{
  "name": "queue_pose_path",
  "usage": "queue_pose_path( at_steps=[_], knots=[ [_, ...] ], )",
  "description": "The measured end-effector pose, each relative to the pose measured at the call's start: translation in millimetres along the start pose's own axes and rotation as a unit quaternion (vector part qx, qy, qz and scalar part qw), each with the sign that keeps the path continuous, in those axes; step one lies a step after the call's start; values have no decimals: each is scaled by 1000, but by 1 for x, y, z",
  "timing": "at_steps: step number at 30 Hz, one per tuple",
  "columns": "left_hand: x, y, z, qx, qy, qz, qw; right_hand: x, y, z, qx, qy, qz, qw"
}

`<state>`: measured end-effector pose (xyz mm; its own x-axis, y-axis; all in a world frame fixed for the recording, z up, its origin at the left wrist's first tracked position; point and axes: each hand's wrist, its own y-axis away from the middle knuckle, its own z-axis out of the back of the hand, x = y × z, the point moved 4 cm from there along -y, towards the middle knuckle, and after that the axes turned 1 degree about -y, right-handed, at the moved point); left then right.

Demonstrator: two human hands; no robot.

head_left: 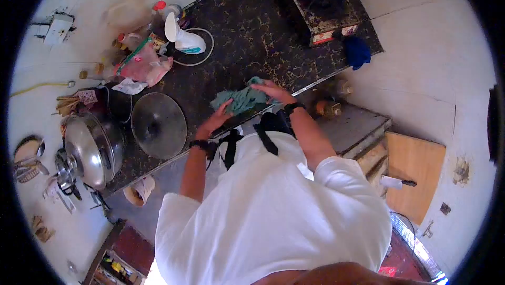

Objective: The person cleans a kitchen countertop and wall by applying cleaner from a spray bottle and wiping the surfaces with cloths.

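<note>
A crumpled green cloth (239,101) lies bunched near the front edge of the dark patterned countertop (231,27). My left hand (214,120) is closed on the cloth's near left side, its fingertips partly hidden in the folds. At the other end, my right hand (269,90) grips the cloth with bent fingers. Both wrists wear dark bands. To the left of my left hand, a round metal lid (159,125) rests on the counter. A white spray bottle (187,40) stands farther back.
A grimy stove (321,1) sits at the far right, with a dark blue cloth (357,52) at its corner. A large steel pot (89,148) occupies the left end. A pink plastic bag (144,64) lies behind the lid. A cleaver (397,182) is by a wooden board (415,164) on the right.
</note>
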<state>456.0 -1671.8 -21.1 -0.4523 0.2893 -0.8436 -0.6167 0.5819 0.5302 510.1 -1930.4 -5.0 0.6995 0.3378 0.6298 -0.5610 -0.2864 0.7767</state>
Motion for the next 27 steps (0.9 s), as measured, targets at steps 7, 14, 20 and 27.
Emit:
queue_pose_path(
  at_steps=[7,14,20,27],
  knots=[
    [-76,-90,-36,-31,-3,-1,1000,-55,-5,98,-221,-16,98,970],
    [-93,-180,-124,-59,-307,-21,950,-99,28,127,-352,123,221,901],
    [-83,-181,-141,-107,-430,-59,895,-116,15,91,-293,173,250,906],
    [-62,-120,-84,-81,-365,-199,906,-98,17,22,-77,148,222,961]
  ],
)
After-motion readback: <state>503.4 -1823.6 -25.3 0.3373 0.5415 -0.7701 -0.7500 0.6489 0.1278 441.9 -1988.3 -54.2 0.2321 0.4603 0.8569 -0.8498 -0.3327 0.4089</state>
